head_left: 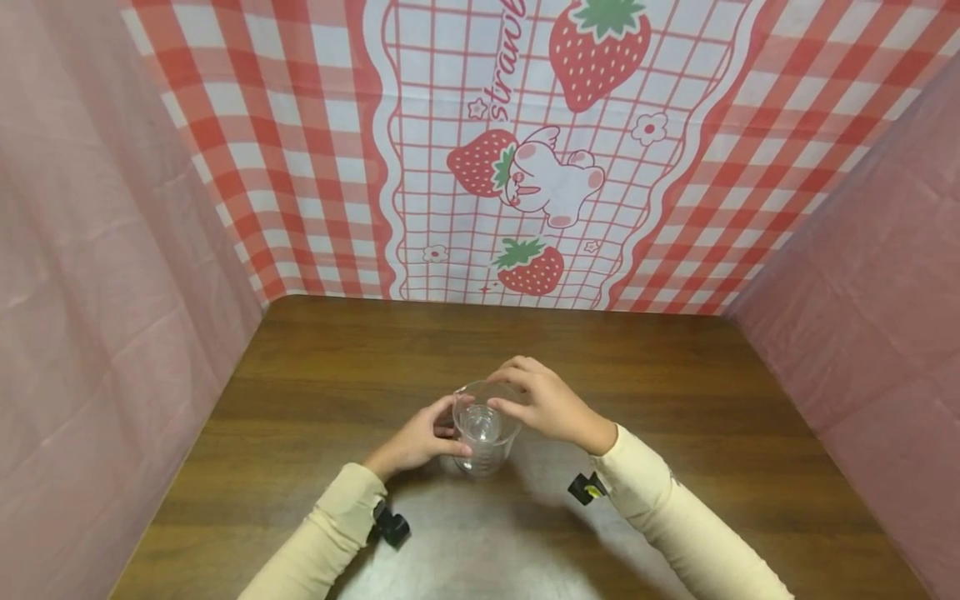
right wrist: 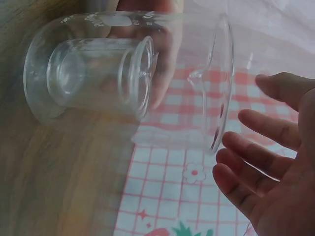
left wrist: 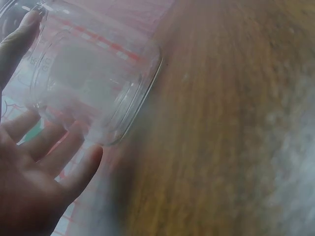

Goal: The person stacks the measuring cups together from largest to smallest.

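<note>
A large clear glass beaker (head_left: 483, 463) stands on the table, with a smaller glass beaker (right wrist: 98, 73) inside it. White markings show on the large beaker's wall in the right wrist view. My left hand (head_left: 416, 440) holds the large beaker from the left, thumb at the front and fingers around the far side. My right hand (head_left: 553, 406) is over the right of the rim, fingers spread and slightly bent. In the right wrist view its fingertips (right wrist: 226, 172) are close to the rim; contact is hard to tell.
The brown wooden table (head_left: 360, 350) reaches back to a red-and-white checked cloth (head_left: 315, 158) printed with strawberries. Pink curtains (head_left: 97, 292) hang on both sides. A black wrist camera (head_left: 392, 527) sits below the left sleeve, another below the right.
</note>
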`<state>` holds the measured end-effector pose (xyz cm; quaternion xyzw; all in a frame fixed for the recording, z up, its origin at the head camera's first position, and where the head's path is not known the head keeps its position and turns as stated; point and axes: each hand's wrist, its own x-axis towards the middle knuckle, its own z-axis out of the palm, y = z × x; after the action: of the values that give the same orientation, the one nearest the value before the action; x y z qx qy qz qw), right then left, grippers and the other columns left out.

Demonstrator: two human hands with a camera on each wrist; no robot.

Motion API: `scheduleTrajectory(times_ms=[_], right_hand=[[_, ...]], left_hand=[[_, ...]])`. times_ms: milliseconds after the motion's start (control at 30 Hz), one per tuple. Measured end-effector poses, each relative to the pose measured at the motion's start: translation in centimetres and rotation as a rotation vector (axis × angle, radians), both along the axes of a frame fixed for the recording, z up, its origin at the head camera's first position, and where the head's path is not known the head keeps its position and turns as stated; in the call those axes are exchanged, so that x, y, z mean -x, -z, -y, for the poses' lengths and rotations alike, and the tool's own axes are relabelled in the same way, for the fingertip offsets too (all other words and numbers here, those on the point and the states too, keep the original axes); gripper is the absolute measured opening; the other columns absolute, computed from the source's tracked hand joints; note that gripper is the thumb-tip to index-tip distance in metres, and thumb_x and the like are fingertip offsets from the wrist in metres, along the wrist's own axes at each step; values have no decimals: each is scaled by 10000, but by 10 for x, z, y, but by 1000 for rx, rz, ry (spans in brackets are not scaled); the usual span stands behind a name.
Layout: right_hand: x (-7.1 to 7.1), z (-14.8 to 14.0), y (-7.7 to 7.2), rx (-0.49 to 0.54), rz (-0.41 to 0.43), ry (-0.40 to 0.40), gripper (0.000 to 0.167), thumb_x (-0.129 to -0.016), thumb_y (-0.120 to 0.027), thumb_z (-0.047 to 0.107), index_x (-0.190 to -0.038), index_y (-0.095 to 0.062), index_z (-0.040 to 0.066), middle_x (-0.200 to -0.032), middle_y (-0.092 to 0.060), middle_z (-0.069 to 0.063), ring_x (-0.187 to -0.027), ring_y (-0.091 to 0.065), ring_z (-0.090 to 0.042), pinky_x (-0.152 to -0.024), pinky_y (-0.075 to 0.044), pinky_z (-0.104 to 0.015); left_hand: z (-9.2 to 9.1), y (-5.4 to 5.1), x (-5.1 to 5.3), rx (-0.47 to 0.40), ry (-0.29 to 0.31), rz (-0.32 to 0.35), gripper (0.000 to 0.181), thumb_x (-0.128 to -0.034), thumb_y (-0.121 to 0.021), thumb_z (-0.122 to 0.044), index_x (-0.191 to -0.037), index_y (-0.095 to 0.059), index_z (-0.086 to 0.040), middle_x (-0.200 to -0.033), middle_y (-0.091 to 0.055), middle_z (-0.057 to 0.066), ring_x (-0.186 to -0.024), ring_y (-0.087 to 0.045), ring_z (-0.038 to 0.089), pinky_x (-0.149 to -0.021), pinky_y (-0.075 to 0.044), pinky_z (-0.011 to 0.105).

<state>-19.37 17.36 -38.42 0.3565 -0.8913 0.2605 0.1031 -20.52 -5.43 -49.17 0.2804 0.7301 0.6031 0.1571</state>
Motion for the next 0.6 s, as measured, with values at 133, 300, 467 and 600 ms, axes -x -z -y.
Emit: scheduleTrajectory(times_ms=[133, 300, 467, 600], right_hand=[[-1, -9, 5, 38, 56, 48, 466, -806, -793, 274, -1198, -657, 63, -1155, -640, -85, -1077, -604, -255, -906, -543, -433], [-3, -18, 16, 91, 163, 54, 744, -731, -849, 320, -1352, -534, 56, -1267, -592, -132, -1104, -594, -327, -929, -542, -472], [-6, -26, 30, 148, 288, 22, 902, -695, -877, 329, -1418, -447, 4, -1312, -575, -172, -1073, -617, -318, -920, -545, -507], [-9, -28, 40, 169, 339, 21, 967, -680, -884, 358, -1430, -416, -33, -1315, -574, -192, -1061, -622, -312, -911, -551, -508]], left_hand=[[-1, 1, 0, -3, -4, -6, 787, -781, -808, -141, -1427, -394, 37, -1476, -444, 238, -1307, -489, 408, -1049, -486, 490], [0, -1, 0, -7, -3, -6, 788, -775, -809, -116, -1425, -394, 43, -1479, -438, 242, -1311, -484, 410, -1048, -485, 495], [0, -1, -1, -8, -2, -3, 806, -771, -816, -142, -1429, -388, 42, -1489, -434, 226, -1316, -482, 405, -1054, -481, 492], [-1, -2, -1, -10, 1, -1, 817, -769, -819, -168, -1432, -386, 38, -1489, -434, 224, -1314, -484, 404, -1057, -479, 490]])
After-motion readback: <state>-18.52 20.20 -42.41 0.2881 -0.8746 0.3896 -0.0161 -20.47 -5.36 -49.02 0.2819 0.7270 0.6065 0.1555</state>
